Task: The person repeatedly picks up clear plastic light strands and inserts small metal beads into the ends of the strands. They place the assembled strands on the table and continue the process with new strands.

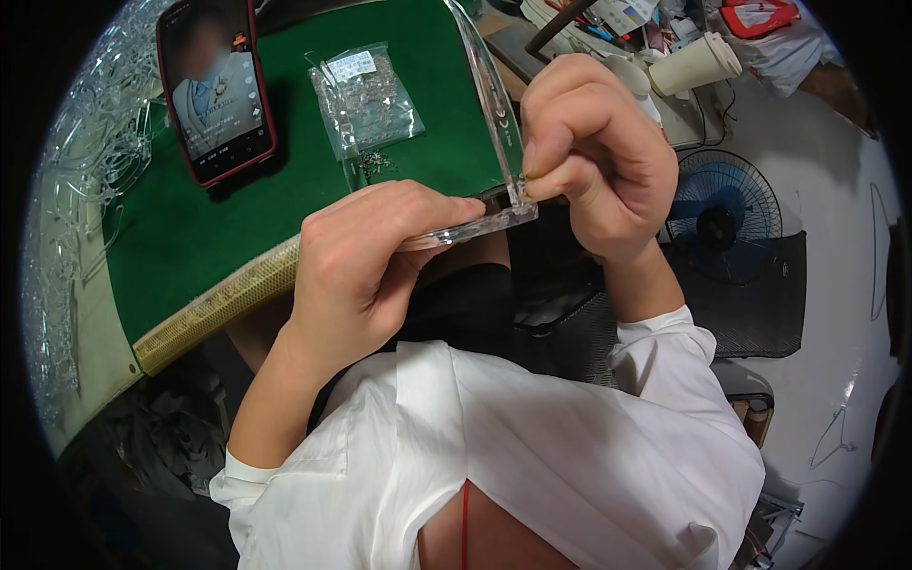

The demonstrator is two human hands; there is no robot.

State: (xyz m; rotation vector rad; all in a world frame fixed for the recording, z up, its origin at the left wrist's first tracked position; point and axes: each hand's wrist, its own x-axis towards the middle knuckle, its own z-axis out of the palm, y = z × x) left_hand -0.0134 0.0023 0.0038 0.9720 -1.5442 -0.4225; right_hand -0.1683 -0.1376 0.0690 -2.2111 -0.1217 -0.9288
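Note:
A clear plastic eyeglass frame (475,228) is held at the green mat's near edge. My left hand (356,256) is closed round its front, the thumb pressing on top near the right end. One clear temple (489,81) reaches away from that right corner; another temple (344,123) stretches across the mat beyond my left hand. At the right corner, by the hinge, the fingertips of my right hand (603,152) are pinched together. Whatever they hold is too small to make out. Tiny dark screws (378,162) lie in a loose pile on the mat.
A clear bag of small metal parts (380,100) lies on the green mat (228,223). To its left stands a phone (214,90) in a red case. Clear frames (81,161) are heaped at far left. A pale cup (698,65) and a fan (727,214) are at right.

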